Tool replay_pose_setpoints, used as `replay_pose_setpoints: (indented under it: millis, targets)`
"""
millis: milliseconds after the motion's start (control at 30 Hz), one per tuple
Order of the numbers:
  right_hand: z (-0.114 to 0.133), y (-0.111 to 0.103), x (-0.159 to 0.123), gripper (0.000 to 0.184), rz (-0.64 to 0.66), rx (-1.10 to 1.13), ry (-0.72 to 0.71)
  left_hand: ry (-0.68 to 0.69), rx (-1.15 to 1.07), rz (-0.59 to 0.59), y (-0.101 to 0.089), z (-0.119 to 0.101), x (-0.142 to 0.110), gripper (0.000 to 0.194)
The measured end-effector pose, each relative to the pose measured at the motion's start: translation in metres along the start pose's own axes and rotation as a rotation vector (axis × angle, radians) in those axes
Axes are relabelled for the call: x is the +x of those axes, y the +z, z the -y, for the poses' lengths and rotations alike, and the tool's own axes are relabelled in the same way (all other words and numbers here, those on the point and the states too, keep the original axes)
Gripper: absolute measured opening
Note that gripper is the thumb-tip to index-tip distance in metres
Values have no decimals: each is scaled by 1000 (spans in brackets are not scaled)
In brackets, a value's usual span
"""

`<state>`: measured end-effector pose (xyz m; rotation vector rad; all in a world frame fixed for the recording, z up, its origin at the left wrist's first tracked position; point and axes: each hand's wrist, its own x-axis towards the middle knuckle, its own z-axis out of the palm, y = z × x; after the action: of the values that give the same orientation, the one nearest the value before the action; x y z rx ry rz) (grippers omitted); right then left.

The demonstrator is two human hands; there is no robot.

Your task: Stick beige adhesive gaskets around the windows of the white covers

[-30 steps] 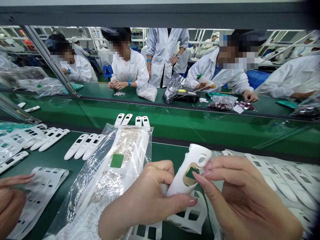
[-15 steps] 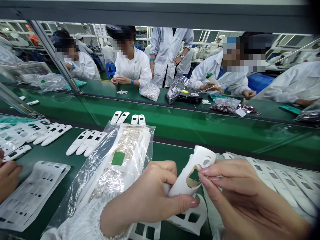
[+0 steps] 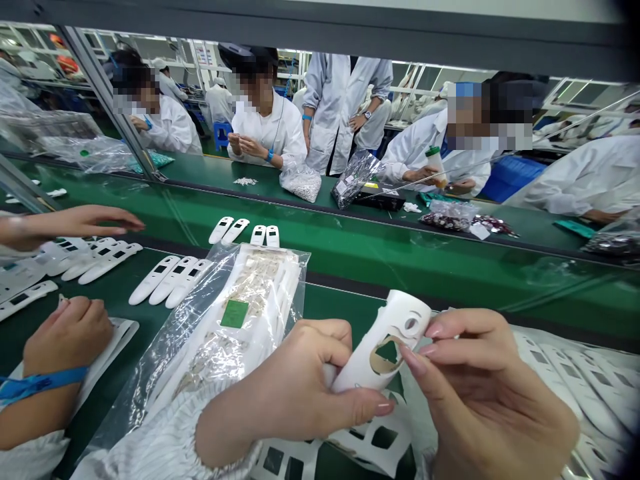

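My left hand (image 3: 305, 393) is closed around a curled white sheet (image 3: 395, 310) with cut-outs, thumb in front and fingers behind. A small oval hole and a larger opening with a tan edge show on its curved face. My right hand (image 3: 480, 380) is closed in a pinch at the right edge of the larger opening; whatever lies between the fingertips is too small to make out. Below the curl, a white cut-out sheet (image 3: 400, 427) hangs or lies; whether it is the same piece I cannot tell.
A clear bag of white sheets (image 3: 235, 313) lies left of my hands. White device shells (image 3: 165, 280) stand in rows to the left, more shells (image 3: 575, 373) to the right. A co-worker's hands (image 3: 70, 333) work at the left. Beyond runs a green conveyor (image 3: 350, 247).
My right fingers have shifted slightly and spread a little at the opening. At the left, a co-worker's hands have come further into view, one reaching over the shells.
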<state>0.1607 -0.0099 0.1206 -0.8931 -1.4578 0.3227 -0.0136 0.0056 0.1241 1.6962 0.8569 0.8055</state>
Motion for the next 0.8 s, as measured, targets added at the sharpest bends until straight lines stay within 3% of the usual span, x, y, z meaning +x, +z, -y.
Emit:
replay_pose_setpoints:
  millis: [500, 633, 733, 800]
  targets:
    - [1, 5, 0, 23, -31, -24, 6, 22, 52, 12, 0, 0, -2, 27]
    - [-2, 8, 0, 26, -111, 7, 6, 9, 40, 14, 0, 1, -1, 28]
    - [-10, 7, 1, 22, -181, 74, 140, 3, -13, 3, 1, 3, 0, 23]
    - [-16, 5, 2, 27, -89, 156, 287, 3, -48, 3, 1, 6, 2, 20]
